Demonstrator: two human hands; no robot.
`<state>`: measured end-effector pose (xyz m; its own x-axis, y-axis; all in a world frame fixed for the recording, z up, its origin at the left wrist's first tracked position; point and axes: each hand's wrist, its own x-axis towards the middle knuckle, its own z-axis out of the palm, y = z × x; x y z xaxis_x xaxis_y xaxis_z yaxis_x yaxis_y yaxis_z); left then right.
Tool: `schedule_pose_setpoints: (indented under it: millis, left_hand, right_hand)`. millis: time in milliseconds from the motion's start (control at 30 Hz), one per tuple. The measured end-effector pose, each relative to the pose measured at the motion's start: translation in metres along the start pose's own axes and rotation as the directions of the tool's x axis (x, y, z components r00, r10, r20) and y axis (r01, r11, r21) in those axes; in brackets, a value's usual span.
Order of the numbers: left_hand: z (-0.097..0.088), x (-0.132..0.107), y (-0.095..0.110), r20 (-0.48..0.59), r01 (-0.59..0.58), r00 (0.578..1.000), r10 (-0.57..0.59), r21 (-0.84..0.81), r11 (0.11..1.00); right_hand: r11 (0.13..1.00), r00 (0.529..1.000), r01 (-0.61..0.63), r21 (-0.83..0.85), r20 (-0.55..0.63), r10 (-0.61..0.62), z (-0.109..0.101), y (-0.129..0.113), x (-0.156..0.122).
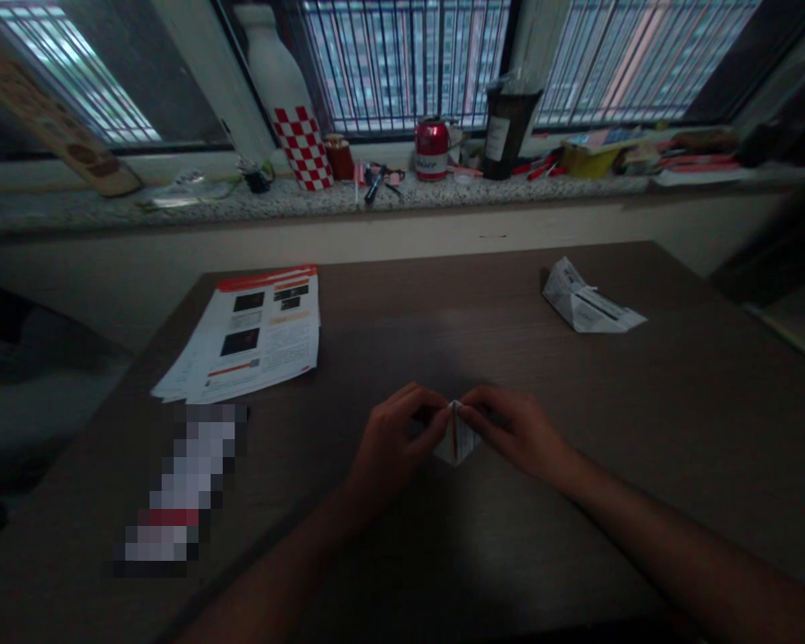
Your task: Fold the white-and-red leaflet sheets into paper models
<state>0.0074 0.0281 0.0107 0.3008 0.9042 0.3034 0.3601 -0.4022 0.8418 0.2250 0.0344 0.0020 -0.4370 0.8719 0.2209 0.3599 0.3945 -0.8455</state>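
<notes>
A small piece of folded printed paper [456, 444] stands on the dark table between my two hands, its lower corner pointing toward me. My left hand [397, 432] pinches its upper left side between thumb and fingers. On the other side, my right hand [520, 429] pinches the upper right edge in the same way. The fingertips of both hands nearly meet at the paper's top, hiding part of it. Farther back on the right lies a folded paper boat-like shape [587, 304], touched by neither hand.
Printed sheets [268, 344] lie in a stack at the table's [389, 304] back left. In front of them is a blurred-out oblong object [184, 487]. The windowsill [241, 207] behind carries a checkered bottle [301, 148], a red can [431, 150], a dark cup [506, 134] and clutter.
</notes>
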Motion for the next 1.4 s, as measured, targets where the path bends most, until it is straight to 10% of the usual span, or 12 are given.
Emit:
schedule_pose_setpoints:
  millis: [767,1400]
  left_hand:
    - [-0.002,0.001,-0.001,0.001,0.103,0.995,-0.103,-0.071,0.992]
    - [-0.021,0.008,-0.022,-0.409,0.215,0.884,-0.226,-0.073,0.974]
  right_hand:
    - [1.000,1.000,-0.002,0.016,-0.001,0.002,-0.003,0.000,0.002]
    - [0.965,0.939,-0.117,0.235,-0.290,0.184,-0.022,0.027,0.011]
